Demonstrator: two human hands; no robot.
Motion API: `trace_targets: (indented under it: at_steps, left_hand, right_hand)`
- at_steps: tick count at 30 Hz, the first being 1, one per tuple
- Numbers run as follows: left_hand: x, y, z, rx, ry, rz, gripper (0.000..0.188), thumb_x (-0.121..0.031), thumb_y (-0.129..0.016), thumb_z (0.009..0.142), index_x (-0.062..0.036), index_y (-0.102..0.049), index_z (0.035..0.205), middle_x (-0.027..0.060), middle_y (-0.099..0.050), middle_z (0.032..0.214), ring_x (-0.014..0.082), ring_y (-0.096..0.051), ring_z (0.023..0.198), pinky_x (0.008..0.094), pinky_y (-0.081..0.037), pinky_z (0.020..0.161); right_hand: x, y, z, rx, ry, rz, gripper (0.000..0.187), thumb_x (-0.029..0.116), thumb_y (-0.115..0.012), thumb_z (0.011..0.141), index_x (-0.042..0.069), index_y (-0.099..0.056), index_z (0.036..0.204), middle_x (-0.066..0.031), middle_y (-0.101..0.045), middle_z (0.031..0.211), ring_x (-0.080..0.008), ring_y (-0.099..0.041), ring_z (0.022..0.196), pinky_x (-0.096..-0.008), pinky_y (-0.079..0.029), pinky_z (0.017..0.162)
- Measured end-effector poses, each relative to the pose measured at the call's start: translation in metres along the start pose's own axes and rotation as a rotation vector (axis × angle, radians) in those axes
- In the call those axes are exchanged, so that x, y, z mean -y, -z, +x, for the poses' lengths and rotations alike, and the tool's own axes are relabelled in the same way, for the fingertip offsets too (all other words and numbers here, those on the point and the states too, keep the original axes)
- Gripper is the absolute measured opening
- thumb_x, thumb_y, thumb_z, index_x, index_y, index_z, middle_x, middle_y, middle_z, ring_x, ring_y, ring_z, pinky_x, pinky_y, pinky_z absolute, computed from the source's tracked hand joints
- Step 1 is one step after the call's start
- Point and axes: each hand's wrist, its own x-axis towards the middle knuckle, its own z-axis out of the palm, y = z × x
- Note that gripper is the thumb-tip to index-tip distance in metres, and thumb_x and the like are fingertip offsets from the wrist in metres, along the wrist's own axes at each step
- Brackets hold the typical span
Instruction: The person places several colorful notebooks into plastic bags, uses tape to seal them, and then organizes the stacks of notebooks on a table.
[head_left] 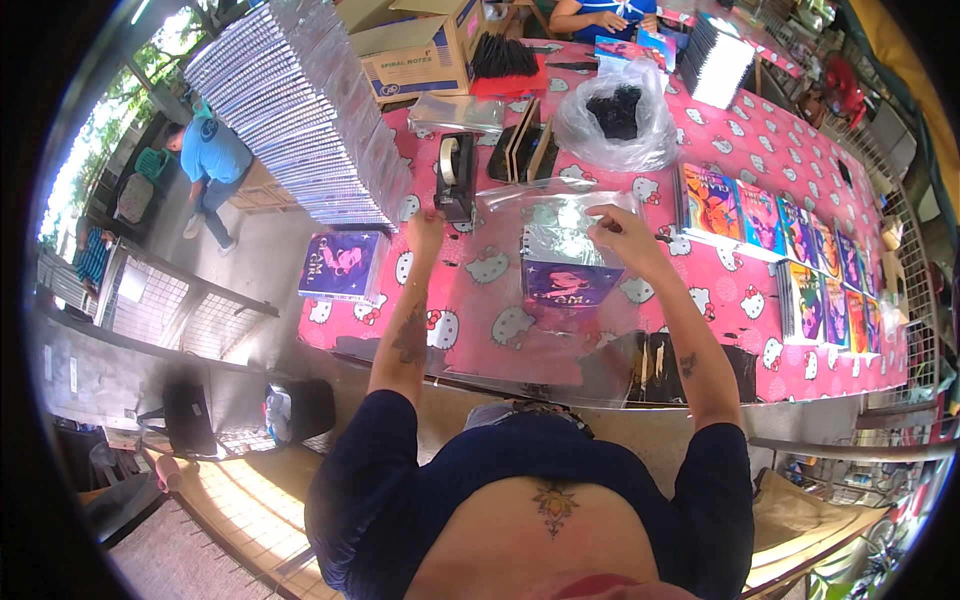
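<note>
Plastic film (490, 340) lies under the right hand (622, 238), whose thumb and fingers look parted by the purple notebook (570, 282), while the left hand (424, 228) is curled beside the tape dispenser (456, 180); whether it pinches anything, I cannot tell. Seemingly loose on the pink table (740, 320), the film could wrinkle or slip askew if a hand drags it.

On the bench (730, 275), from left to right: the notebook stack (300, 120), the tape dispenser (458, 185), the middle notebook (565, 285) with plastic bag (652, 135) behind it, and the notebook rows (800, 235).
</note>
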Motion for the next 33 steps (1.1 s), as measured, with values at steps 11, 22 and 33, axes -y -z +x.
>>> trace_targets:
  at_steps: [11,22,33]
  left_hand:
    - [-0.294,0.040,-0.010,1.028,-1.224,0.232,0.025,-0.027,-0.073,0.079,-0.0045,-0.064,0.081,0.0056,-0.064,0.068,0.0178,-0.060,0.061,0.0352,-0.044,0.057]
    - [-0.153,-0.103,0.016,1.191,-0.943,-0.128,0.044,-0.035,-0.071,0.085,-0.0017,-0.063,0.113,0.0073,-0.065,0.107,0.0151,-0.059,0.098,0.0356,-0.049,0.083]
    - [-0.257,0.011,-0.102,0.699,-1.064,0.390,0.073,-0.044,-0.082,0.061,0.0016,-0.055,0.112,0.0205,-0.063,0.106,0.0380,-0.060,0.100,0.0432,-0.051,0.082]
  right_hand:
    - [0.001,0.004,-0.004,-0.002,-0.029,-0.048,0.043,0.025,-0.071,0.083,0.007,-0.063,0.122,-0.0028,-0.063,0.083,-0.0112,-0.058,0.077,-0.0280,-0.046,0.071]
    - [0.003,0.002,-0.008,-0.137,0.085,-0.143,0.060,0.030,-0.076,0.076,0.015,-0.055,0.129,-0.0103,-0.061,0.099,-0.0239,-0.062,0.084,-0.0352,-0.049,0.075]
    - [-0.037,-0.178,-0.094,0.614,-0.170,1.260,0.073,0.045,-0.072,0.083,0.011,-0.042,0.140,-0.0066,-0.049,0.137,-0.0242,-0.048,0.125,-0.0426,-0.043,0.102]
